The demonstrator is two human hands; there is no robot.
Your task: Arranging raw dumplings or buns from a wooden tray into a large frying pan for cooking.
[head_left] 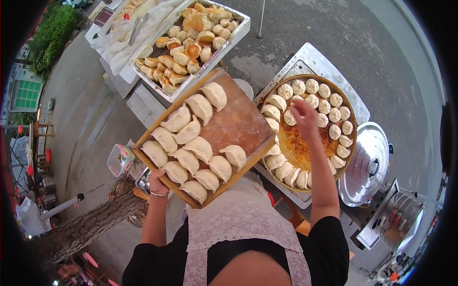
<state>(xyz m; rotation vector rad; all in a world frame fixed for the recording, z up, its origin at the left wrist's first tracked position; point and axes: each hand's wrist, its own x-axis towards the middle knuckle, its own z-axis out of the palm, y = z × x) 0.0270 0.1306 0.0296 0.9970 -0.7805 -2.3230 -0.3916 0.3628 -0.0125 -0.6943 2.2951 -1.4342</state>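
Observation:
My left hand [158,183] grips the near left edge of a wooden tray [238,117]. The tray holds raw crescent-shaped dumplings [198,148], with bare floury board at its right side. Over a large round pan [355,107] hangs my right hand [305,119], its fingers bent and slightly apart, with nothing visible between them. Beside its thumb lies a round pleated bun [289,117]; another bun is partly covered by the fingertips. More round buns [311,86] sit along the far and right side of the pan, and crescent dumplings [275,162] line its left and near rim.
Browned buns fill a foil-lined tray [245,26] at the far left, beside tongs [136,29] on plastic wrap. A metal lid [367,164] stands right of the pan. Nearby are a metal stove top [305,52], a clear plastic tub [119,159] and a tree trunk [90,224].

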